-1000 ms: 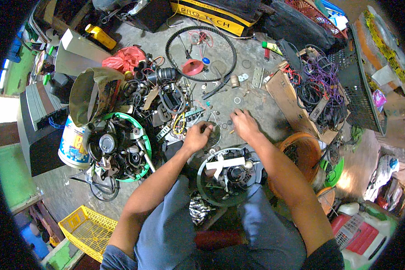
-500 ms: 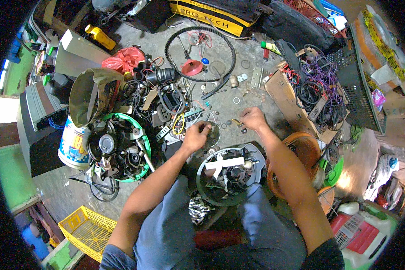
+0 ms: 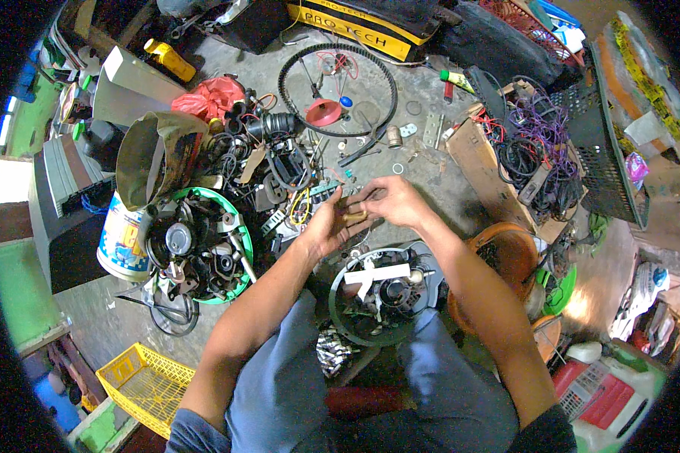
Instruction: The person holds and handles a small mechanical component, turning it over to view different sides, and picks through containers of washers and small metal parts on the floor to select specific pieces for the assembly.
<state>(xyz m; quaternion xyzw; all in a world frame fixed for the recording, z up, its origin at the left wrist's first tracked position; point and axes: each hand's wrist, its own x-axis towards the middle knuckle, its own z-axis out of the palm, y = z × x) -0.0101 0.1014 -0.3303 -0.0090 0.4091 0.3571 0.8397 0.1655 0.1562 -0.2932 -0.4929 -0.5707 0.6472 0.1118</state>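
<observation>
My left hand (image 3: 331,225) is turned palm up over the floor, its fingers stretched toward the right. A small brass-coloured piece (image 3: 355,217) rests across those fingers. My right hand (image 3: 397,202) comes over it from the right with fingers pinched together, its tips touching or nearly touching the left fingers. Whatever the pinch may hold is hidden. Just below both hands, between my knees, stands a round grey tub (image 3: 337,315) of dark parts, with a white rectangular piece (image 3: 378,274) lying on top.
At left, a green basin (image 3: 247,260) is full of metal parts beside a white bucket (image 3: 121,241). Cables and loose parts (image 3: 279,166) heap behind it. A drive belt (image 3: 391,83) rings a red funnel (image 3: 323,112). Rightward are a wire-filled cardboard box (image 3: 472,162) and an orange bowl (image 3: 525,234).
My hands have come together: the right moved left and the left turned palm up. The brass-coloured piece, earlier by my right fingertips, now lies on my left hand.
</observation>
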